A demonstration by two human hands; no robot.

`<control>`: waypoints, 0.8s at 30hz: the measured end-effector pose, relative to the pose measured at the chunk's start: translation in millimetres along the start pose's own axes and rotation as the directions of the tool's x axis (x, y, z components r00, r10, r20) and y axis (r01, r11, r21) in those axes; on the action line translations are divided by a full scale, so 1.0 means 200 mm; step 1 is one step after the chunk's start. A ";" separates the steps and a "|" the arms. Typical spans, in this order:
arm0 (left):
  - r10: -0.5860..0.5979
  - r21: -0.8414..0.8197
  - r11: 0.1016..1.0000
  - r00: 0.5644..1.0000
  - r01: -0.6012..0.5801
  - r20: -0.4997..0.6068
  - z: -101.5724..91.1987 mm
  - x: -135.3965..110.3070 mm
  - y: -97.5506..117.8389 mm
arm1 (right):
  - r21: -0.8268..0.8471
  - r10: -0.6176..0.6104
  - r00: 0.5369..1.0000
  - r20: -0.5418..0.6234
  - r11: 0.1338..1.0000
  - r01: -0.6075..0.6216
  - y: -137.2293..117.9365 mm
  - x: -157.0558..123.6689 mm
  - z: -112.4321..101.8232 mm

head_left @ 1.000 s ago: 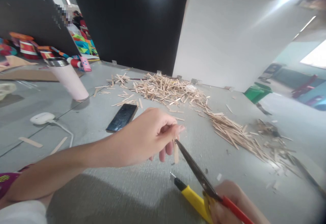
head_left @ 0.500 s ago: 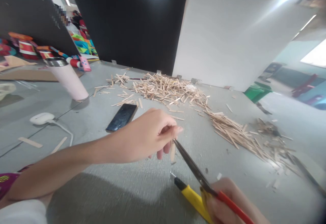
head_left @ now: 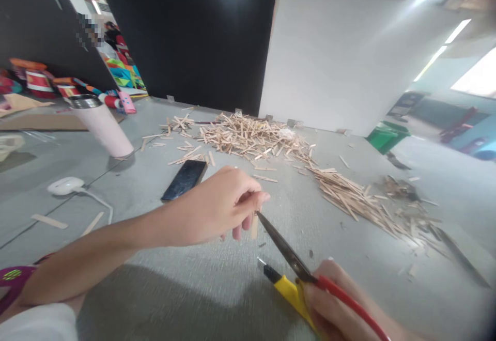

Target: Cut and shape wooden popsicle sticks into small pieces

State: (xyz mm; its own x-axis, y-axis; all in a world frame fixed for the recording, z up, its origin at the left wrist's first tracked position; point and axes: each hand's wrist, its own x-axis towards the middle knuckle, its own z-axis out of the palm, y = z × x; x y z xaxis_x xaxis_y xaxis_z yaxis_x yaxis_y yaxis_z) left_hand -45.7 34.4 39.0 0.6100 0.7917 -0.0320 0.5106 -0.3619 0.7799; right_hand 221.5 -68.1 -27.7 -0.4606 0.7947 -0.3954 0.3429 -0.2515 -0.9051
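My left hand [head_left: 222, 206] is closed in a pinch on a short wooden stick [head_left: 254, 226], held upright just above the grey table. My right hand [head_left: 341, 310] at the bottom grips red-handled scissors [head_left: 287, 250]. The scissors' dark blades point up and left, and their tip touches the stick right under my left fingers. A yellow utility knife [head_left: 284, 289] lies on the table beneath the scissors, partly hidden by my right hand.
A large heap of wooden sticks [head_left: 251, 137] lies at the back, a second pile [head_left: 349, 194] at the right with cut scraps [head_left: 418, 222]. A black phone [head_left: 184, 180], a pink tumbler [head_left: 101, 124] and a white corded device [head_left: 64, 186] sit to the left. A green bin [head_left: 387, 135] stands beyond the table.
Both hands, with the stick and the scissors, have drifted slightly left and up in the picture; the view has shifted a little. The grips are the same.
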 end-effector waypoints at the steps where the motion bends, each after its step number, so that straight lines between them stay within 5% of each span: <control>1: 0.011 0.006 1.000 1.000 -0.011 0.000 0.00 0.00 0.00 | 0.066 -0.009 1.000 0.027 0.998 0.007 0.03 0.02 0.00; 4: 0.042 0.035 0.999 0.999 -0.041 -0.029 -0.01 0.01 0.00 | 0.307 -0.109 0.975 0.196 0.951 0.045 0.18 0.14 0.01; 6: 0.051 0.057 0.997 0.995 -0.046 -0.089 -0.02 0.01 0.00 | 0.458 -0.181 0.969 0.171 0.885 0.084 0.30 0.23 0.03; 8: 0.041 0.040 0.999 0.990 -0.036 -0.136 -0.04 0.00 0.01 | 0.435 -0.221 0.975 0.030 0.881 0.187 0.39 0.31 0.06; 14: 0.021 -0.192 0.981 1.000 -0.021 -0.005 -0.06 -0.03 0.03 | 0.242 -0.234 0.952 -0.199 0.929 0.279 0.42 0.38 0.06; 18: 0.015 -0.257 0.966 0.999 -0.002 0.052 -0.05 -0.05 0.04 | 0.000 -0.307 0.925 -0.223 0.949 0.315 0.34 0.39 0.04; 24: 0.060 -0.310 0.951 0.991 -0.021 0.118 -0.04 -0.06 0.03 | -0.336 -0.487 0.842 -0.231 0.853 0.400 0.28 0.44 0.01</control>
State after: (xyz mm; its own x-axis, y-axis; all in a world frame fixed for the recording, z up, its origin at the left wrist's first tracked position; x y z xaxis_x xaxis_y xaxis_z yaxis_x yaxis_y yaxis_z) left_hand -55.1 26.0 48.6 0.7067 0.7051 -0.0587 0.2850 -0.2077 0.9358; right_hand 197.1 -13.0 -113.0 -0.3654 0.9197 0.1437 0.3831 0.2893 -0.8772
